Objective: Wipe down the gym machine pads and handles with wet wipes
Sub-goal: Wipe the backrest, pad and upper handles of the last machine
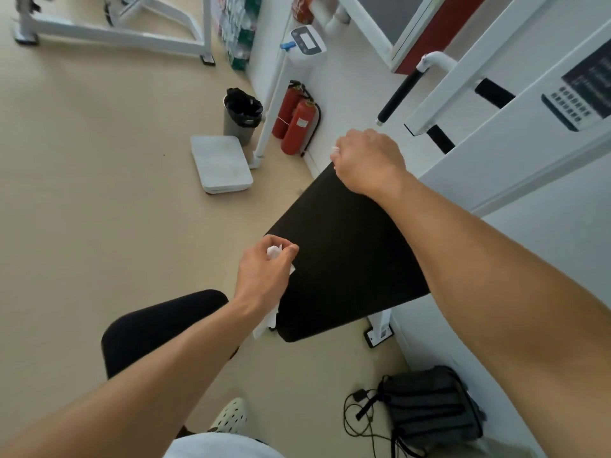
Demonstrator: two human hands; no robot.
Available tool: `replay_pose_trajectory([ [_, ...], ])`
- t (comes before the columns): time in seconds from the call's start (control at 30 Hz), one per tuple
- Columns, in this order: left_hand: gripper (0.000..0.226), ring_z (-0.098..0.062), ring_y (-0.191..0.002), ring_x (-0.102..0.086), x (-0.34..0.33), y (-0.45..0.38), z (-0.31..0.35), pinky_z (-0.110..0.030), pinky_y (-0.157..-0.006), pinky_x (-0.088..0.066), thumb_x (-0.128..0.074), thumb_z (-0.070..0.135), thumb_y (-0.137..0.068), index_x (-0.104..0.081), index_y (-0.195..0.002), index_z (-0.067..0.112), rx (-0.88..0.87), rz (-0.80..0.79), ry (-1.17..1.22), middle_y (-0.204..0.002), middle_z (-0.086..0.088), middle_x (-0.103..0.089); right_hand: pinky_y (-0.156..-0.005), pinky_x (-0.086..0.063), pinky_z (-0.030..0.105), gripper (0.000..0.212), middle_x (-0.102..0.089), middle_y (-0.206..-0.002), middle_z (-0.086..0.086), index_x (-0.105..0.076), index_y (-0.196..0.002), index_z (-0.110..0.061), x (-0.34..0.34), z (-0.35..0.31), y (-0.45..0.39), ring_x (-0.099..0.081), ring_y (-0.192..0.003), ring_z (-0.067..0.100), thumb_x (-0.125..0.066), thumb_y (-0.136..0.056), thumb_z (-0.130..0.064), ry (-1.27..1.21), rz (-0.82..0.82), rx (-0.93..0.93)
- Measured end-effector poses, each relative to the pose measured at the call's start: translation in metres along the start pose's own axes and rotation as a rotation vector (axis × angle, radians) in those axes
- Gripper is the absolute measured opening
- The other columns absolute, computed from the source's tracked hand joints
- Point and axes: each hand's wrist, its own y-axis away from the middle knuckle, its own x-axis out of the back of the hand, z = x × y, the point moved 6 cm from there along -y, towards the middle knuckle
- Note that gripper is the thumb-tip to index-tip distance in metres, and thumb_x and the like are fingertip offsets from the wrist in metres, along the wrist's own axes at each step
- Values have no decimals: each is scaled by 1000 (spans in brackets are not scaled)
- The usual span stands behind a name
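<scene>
Pad-wiping is in hand: the left hand (pixel 264 272) pinches a wipe (pixel 274 252) at the pad (pixel 347 252) edge. The right hand (pixel 367 160) curls over its far corner (a white scrap shows there). Next, I judge, come firm strokes across the top.

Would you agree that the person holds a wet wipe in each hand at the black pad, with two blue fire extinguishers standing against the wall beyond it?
Not quite: the fire extinguishers are red, as the head view shows. The left hand and right hand do each hold a wet wipe at the black pad.
</scene>
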Motion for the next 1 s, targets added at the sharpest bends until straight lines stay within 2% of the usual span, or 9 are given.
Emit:
replay_pose_trajectory([
  [0.1,10,-19,-113,-58,2,2,-3,-39,-95,-47,-63,33,-98,-68,-94,26,15,-16,5,-114,0,-66,-123,-16,54,55,-29,-164,17,-30,-158,-14,-29,-27,31,-19,-153,37,-27,-106,-34,377,-17,71],
  [0.17,10,-18,-113,-59,0,4,-3,-39,-96,-48,-62,34,-98,-68,-95,27,4,-35,0,-110,2,-67,-125,10,53,63,9,-170,15,2,-161,-8,-72,-56,66,16,-156,35,-15,-107,-37,469,-108,166],
  [0.23,9,-16,-109,-59,2,7,-1,-33,-90,-46,-62,33,-98,-68,-96,26,-15,-48,4,-106,4,-67,-123,16,53,64,21,-167,16,11,-160,-7,-116,-77,114,25,-153,35,-10,-107,-36,474,-223,256],
  [0.33,10,-17,-104,-60,18,7,-2,-26,-76,-43,-62,32,-98,-69,-94,25,-9,-9,24,-105,0,-67,-122,16,54,62,21,-168,13,10,-162,-9,-140,-81,158,18,-156,31,-14,-109,-32,493,-322,263],
  [0.43,12,-22,-104,-60,31,4,-3,-26,-73,-42,-62,31,-98,-69,-92,23,29,29,61,-107,-4,-67,-123,10,55,66,14,-170,12,7,-162,-10,-85,-49,144,8,-157,31,-21,-105,-26,425,-195,77],
  [0.53,12,-22,-106,-61,38,5,-4,-28,-78,-42,-63,31,-97,-69,-92,22,29,41,87,-109,-5,-68,-127,-4,53,70,9,-171,9,10,-163,-16,-23,8,122,5,-158,32,-27,-105,-32,102,-48,-206],
  [0.67,13,-17,-91,-61,42,11,-7,-22,-61,-39,-62,31,-98,-69,-93,20,19,47,77,-103,-4,-67,-118,-36,51,76,-13,-170,4,-3,-163,-18,-12,36,92,-24,-154,26,-40,-105,-52,-441,-120,-327],
  [0.83,13,-17,-96,-60,24,14,-4,-25,-69,-43,-62,31,-98,-68,-93,21,27,2,50,-104,-3,-66,-127,-11,42,67,-7,-172,1,-11,-164,-18,-6,20,22,-3,-158,20,-43,-109,-39,-449,-113,-185],
  [1.0,11,-14,-100,-60,4,16,17,-25,-73,-44,-63,34,-97,-68,-93,25,-43,-51,2,-104,1,-67,-126,-10,40,70,3,-172,0,4,-164,-22,-14,26,81,-1,-158,20,-38,-110,-36,-467,-64,-231],
])
